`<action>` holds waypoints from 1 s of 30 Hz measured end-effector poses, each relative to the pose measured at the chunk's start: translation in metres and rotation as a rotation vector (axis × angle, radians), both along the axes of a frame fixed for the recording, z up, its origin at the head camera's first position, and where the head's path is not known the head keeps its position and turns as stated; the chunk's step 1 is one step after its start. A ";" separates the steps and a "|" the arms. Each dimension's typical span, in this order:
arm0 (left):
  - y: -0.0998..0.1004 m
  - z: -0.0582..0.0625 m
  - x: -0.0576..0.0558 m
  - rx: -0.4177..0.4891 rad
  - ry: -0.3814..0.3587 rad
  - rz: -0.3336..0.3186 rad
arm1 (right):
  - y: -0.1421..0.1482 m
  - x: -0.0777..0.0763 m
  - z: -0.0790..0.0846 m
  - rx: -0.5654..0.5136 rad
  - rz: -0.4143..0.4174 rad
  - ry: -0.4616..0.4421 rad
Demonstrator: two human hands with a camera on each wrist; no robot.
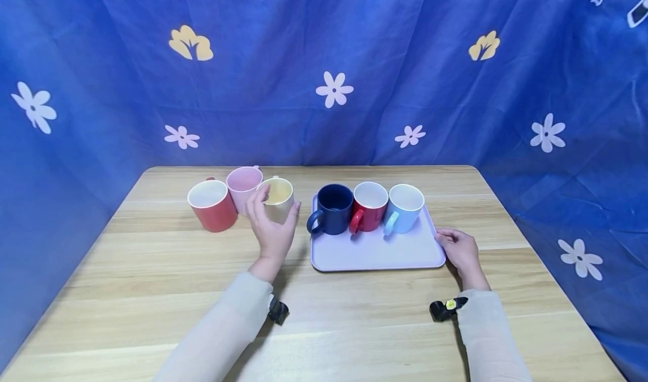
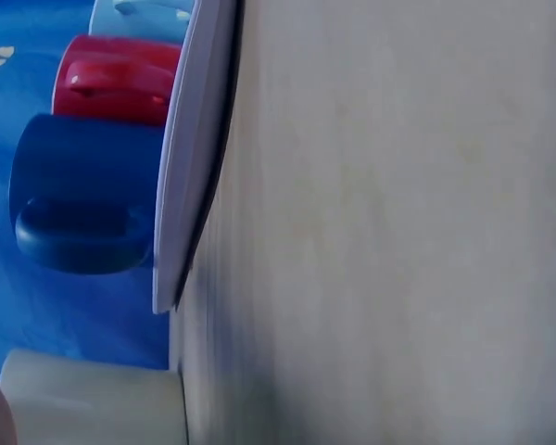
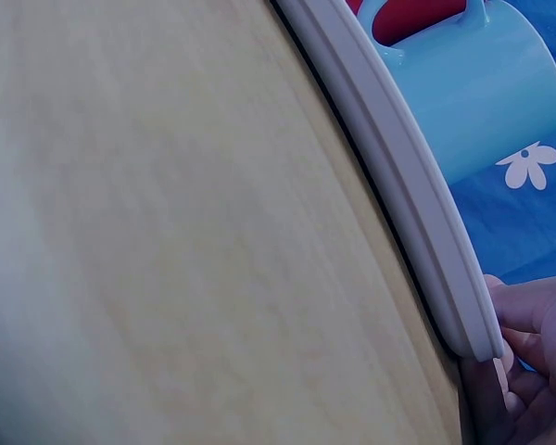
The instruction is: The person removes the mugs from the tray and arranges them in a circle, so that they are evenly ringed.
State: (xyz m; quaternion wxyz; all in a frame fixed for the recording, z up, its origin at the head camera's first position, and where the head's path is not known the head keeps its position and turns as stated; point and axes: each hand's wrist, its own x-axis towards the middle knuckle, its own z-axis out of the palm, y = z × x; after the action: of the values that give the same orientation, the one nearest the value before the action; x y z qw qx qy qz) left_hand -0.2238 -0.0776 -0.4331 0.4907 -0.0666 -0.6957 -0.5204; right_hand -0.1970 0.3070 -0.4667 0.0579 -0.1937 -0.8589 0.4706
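A cream mug (image 1: 278, 196) stands upright on the table, left of the tray. My left hand (image 1: 273, 227) is curled round it from the front, fingers at the left rim and thumb at the right side. In the left wrist view, the mug (image 2: 97, 399) shows at the bottom left. My right hand (image 1: 459, 252) grips the right edge of a pale lilac tray (image 1: 374, 254); the thumb is above the rim, other fingers below. Along the tray's back stand a navy mug (image 1: 336, 210), a red mug (image 1: 369, 210) and a light blue mug (image 1: 405, 210), handles toward me.
Left of the cream mug are a pink mug (image 1: 243, 189) and a larger red mug with a white inside (image 1: 212, 207), close together. The wooden table (image 1: 167, 292) ends at a blue flowered cloth (image 1: 283, 89) behind and at both sides.
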 end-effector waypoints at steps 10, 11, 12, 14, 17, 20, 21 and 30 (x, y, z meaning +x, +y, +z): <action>0.006 0.025 0.021 -0.064 -0.146 -0.309 | 0.000 0.001 0.001 -0.009 0.004 0.014; 0.004 0.020 0.017 -0.066 -0.184 -0.342 | 0.000 0.001 0.001 -0.006 0.002 0.012; 0.002 0.015 0.014 -0.064 -0.226 -0.377 | 0.001 0.001 0.001 -0.003 0.000 0.011; -0.001 0.008 0.009 -0.067 -0.309 -0.430 | 0.000 0.000 0.001 0.004 -0.001 0.012; -0.004 0.008 0.007 -0.080 -0.436 -0.495 | 0.000 0.000 0.000 0.011 -0.003 0.017; -0.006 0.011 0.004 -0.140 -0.543 -0.535 | 0.000 0.000 0.000 0.009 0.000 0.029; -0.007 0.012 0.003 -0.165 -0.574 -0.545 | 0.000 0.000 -0.001 0.008 0.000 0.028; -0.012 0.021 -0.010 -0.388 -0.742 -0.661 | 0.000 0.000 -0.001 0.001 -0.008 0.009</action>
State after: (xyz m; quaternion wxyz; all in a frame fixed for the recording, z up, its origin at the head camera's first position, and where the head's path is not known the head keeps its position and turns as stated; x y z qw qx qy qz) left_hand -0.2342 -0.0900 -0.4126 0.0003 -0.1831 -0.8479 -0.4974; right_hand -0.1972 0.3066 -0.4679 0.0638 -0.1950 -0.8580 0.4709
